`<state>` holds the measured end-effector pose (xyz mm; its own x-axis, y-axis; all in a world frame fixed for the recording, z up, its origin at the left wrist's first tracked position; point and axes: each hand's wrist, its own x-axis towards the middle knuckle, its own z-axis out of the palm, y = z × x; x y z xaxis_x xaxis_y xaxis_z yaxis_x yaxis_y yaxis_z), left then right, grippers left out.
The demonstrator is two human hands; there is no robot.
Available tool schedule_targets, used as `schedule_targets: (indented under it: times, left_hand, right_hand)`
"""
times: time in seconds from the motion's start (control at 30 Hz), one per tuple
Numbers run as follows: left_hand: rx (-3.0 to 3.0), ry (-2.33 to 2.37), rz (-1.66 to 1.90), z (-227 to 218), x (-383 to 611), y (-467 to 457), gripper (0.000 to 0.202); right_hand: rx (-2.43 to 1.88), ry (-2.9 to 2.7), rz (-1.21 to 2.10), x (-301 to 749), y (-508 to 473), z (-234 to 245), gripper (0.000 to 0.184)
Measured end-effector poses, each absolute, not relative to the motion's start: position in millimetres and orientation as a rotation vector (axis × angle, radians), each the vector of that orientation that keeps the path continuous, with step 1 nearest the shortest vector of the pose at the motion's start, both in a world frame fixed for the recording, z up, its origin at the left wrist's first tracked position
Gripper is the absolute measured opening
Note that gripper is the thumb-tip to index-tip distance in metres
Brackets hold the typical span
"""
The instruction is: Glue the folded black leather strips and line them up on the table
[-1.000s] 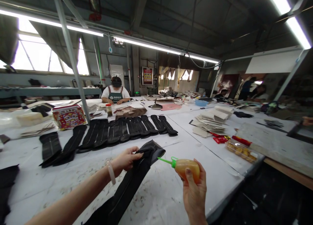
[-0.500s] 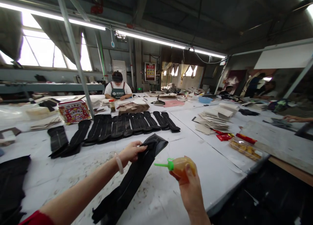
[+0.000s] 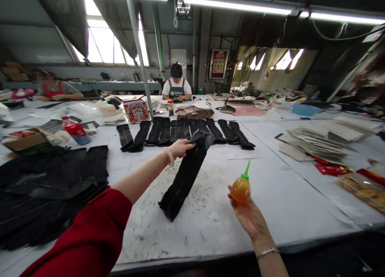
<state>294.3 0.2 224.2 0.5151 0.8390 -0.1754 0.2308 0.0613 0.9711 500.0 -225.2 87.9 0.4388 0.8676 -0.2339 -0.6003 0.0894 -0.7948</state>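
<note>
My left hand (image 3: 179, 148) pinches the upper end of a long black fabric strip (image 3: 188, 170), which hangs slanting down over the white table (image 3: 216, 229). In my right hand (image 3: 251, 216) is a squeeze bottle (image 3: 241, 188) of amber liquid, its green nozzle pointing up, apart from the strip. Beyond the left hand lies a row of similar black pieces (image 3: 186, 128), each with a pale line along it. A larger pile of black pieces (image 3: 57, 180) lies at the left.
Stacked grey-white sheets (image 3: 319, 138) and a clear box of yellowish food (image 3: 363, 190) lie to the right. A red bottle (image 3: 73, 128) and a patterned box (image 3: 136, 110) stand on the left. A metal post (image 3: 140, 56) rises beyond the table's middle. A co-worker (image 3: 177, 86) sits opposite.
My view has swung left and down. My left hand has carried the black strip forward, away from me. The bottle in my right hand has turned from nozzle-left to nozzle-up.
</note>
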Motion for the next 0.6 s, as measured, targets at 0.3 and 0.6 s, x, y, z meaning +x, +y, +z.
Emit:
schedule_targets:
  times: [0.3, 0.6]
  left_hand:
    - [1.486, 1.012, 0.665, 240, 262, -2, 0.025]
    - [1.618, 0.917, 0.99, 273, 245, -51, 0.038]
  right_hand:
    - [-1.399, -0.625, 0.728, 500, -184, 63, 0.057]
    - [-1.67, -0.664, 0.277, 495, -223, 62, 0.054]
